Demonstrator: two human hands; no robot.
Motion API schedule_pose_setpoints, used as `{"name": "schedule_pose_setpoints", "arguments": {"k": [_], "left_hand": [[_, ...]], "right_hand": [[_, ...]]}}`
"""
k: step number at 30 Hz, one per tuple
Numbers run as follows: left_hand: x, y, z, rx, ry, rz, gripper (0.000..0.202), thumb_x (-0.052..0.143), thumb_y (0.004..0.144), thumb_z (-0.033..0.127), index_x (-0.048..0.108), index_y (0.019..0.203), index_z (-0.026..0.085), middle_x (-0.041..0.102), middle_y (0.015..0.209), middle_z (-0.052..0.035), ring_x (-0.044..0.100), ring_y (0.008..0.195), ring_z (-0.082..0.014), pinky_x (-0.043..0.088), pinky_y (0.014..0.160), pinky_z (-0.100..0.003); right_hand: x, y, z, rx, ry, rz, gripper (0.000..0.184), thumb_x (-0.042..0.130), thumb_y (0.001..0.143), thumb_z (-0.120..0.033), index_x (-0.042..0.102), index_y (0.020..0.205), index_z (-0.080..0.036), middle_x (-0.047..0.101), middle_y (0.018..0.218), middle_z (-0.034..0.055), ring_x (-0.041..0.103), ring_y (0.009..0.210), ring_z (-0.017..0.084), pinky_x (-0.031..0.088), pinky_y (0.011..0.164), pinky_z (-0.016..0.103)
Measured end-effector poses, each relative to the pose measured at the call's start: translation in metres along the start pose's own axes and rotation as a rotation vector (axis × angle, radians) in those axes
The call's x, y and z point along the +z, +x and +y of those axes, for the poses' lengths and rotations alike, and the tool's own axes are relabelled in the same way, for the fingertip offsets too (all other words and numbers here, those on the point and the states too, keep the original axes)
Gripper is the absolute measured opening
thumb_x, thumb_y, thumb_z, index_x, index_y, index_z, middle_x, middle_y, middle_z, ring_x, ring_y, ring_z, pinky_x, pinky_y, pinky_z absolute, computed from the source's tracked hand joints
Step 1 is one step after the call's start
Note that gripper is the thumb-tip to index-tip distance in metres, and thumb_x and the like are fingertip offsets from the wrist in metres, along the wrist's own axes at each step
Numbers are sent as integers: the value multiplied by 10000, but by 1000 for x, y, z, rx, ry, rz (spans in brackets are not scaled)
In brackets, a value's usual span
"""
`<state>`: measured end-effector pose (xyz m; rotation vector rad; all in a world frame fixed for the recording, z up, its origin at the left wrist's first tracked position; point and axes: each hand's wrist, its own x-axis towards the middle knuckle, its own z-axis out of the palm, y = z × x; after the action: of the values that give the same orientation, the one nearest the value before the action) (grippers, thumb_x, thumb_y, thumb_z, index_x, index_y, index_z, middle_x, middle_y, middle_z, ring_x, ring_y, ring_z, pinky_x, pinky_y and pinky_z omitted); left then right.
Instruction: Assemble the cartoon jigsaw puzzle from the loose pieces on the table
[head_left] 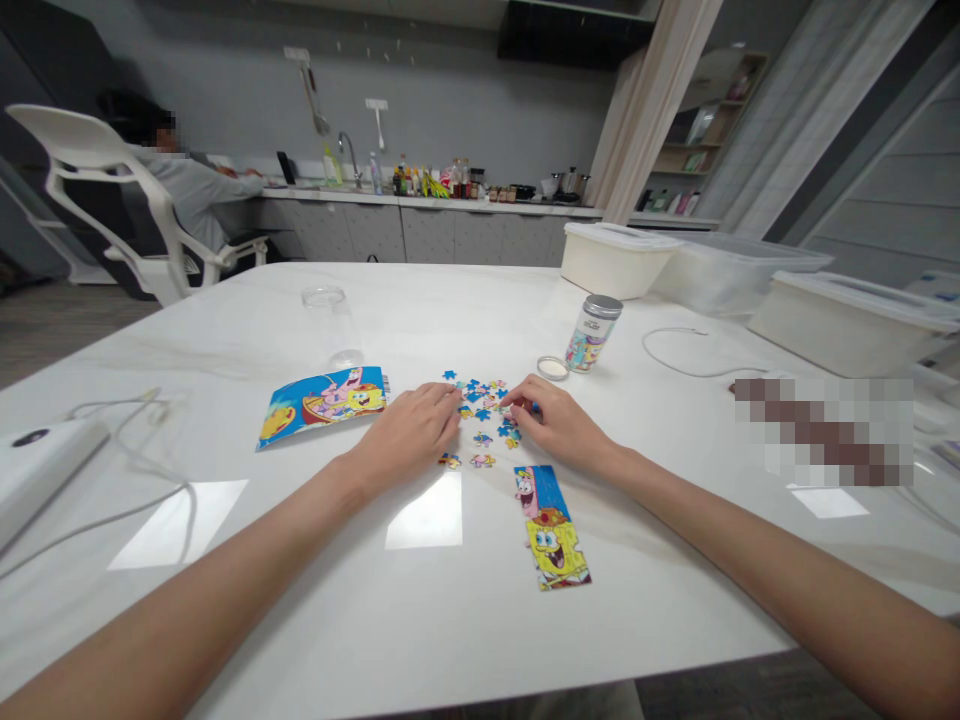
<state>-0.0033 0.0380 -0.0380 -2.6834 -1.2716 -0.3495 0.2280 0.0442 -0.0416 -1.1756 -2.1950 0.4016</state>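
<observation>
**Joined strip (pixel 553 545) nearer the right**

Through the head camera, I had the loose puzzle pieces (pixel 482 415) on the white table (pixel 450 640), between the left hand (pixel 421 425) and the right hand (pixel 553 420). The left lay palm down at the pile's left edge; the right was curled, pinch-like, at its other edge — whether either gripped a piece, I couldn't tell. The strip lay just bodyward of the right hand — long axis pointing away from the body, far end leaning left.
</observation>
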Motion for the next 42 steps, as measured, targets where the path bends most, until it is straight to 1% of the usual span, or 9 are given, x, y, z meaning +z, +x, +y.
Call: {"name": "schedule_pose_setpoints", "arguments": {"k": [3,7,14,21,25,28,32,37,42], "left_hand": [[3,1,-2,16,-18,-29,337,296,994,251,573,1147,134,615,1222,-134,562,1126,-254,458,921,-427],[4,2,-5,-26,-68,13,285,348,981,218,619,1037,148,653,1138,-110,602,1023,-224,462,897,-398],[3,7,-12,-55,-52,-20,307,390,977,238,675,1051,150,656,1034,-106,592,935,-244,460,808,-388],[1,9,-11,-126,-50,-25,306,425,970,270,696,1035,144,625,1010,-114,574,901,-238,450,788,-375],[2,9,-13,-133,-94,-8,276,455,958,277,691,1009,144,627,1008,-109,575,922,-235,450,805,-373],[1,8,-15,-128,-106,5,247,456,938,230,689,970,154,638,1014,-102,576,937,-231,446,813,-368],[-2,7,-15,-108,-116,-9,255,423,913,162,678,927,161,657,998,-93,587,913,-216,445,791,-353],[-4,8,-13,-105,-173,-26,185,445,887,156,630,875,158,668,972,-84,594,885,-212,440,788,-350],[-1,6,-15,-120,-178,-9,144,440,888,186,556,971,175,653,929,-69,596,843,-211,438,724,-335]], "right_hand": [[0,-1,0,1,9,7,140,506,891,-169,640,912,-201,594,894,46,576,760,167,462,722,333],[-1,-1,0,6,14,8,137,512,881,-156,639,902,-204,598,895,44,575,758,165,461,728,327],[-1,-2,0,15,18,-1,140,517,870,-150,650,887,-187,584,892,42,565,749,152,447,702,311],[1,-1,1,22,7,-20,143,521,863,-145,654,894,-189,583,896,40,553,741,143,444,700,302],[2,-1,2,10,5,-18,144,530,858,-138,660,899,-186,580,895,39,553,741,142,445,699,301],[2,-1,4,9,5,-11,146,532,859,-142,662,906,-188,580,896,38,556,745,143,447,701,302],[2,0,6,14,3,-9,136,535,863,-158,662,891,-197,586,895,38,566,752,147,453,715,311],[0,1,5,24,-11,5,137,529,850,-140,652,869,-199,596,893,48,577,758,160,463,720,320],[-14,5,14,-52,-103,75,155,489,861,-142,630,895,-193,582,889,57,580,794,181,465,765,337]]}}
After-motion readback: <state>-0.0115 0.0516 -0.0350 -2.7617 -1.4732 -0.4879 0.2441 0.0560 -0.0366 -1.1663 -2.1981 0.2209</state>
